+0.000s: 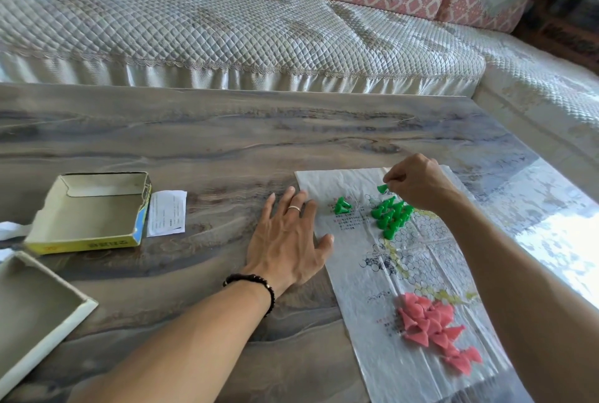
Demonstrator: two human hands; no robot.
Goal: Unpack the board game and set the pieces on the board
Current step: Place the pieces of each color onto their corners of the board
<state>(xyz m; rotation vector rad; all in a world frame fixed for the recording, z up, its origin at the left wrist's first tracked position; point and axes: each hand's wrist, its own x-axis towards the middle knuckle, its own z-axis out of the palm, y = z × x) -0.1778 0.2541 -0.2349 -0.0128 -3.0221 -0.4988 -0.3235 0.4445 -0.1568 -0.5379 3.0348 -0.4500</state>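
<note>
The left hand (288, 240) lies flat, fingers spread, across the paper board's (366, 273) nine-o'clock edge. The right hand (418, 184) pinches one green piece (382, 188) at twelve o'clock of the green cluster (390, 214). Pink pieces (431, 328) sit at six o'clock. The board's print and the yellow box's (94, 208) lettering are unreadable.

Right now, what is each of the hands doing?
Left hand: open, flat on the folded paper game board.
Right hand: pinches a small green plastic cone piece.

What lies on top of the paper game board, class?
On the paper game board lie green pieces, pink pieces, left hand fingertips and the right hand. Print beneath them is covered.
</note>
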